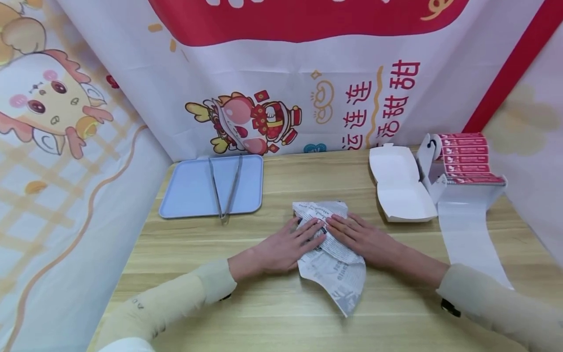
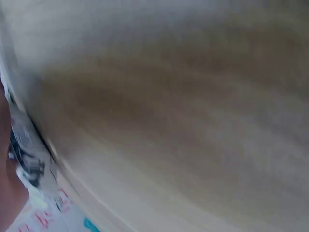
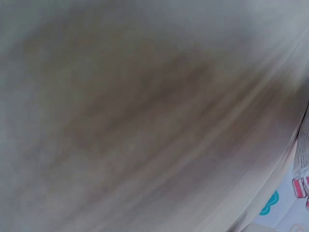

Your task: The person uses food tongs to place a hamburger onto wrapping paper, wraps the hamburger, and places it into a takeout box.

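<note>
"Where's the paper (image 1: 332, 276)?"
"On the tabletop (image 1: 264, 313), long way running far to near, loose tip nearest."
"And the hands?"
"Left hand (image 1: 288, 247) and right hand (image 1: 362, 239) rest on it, fingers straight, gripping nothing. The right looks closer to the tip."

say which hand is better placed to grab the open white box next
Probably the right hand: it lies on the printed paper, nearer the open white box. The left hand is farther off and would likely have to reach past it.
</note>
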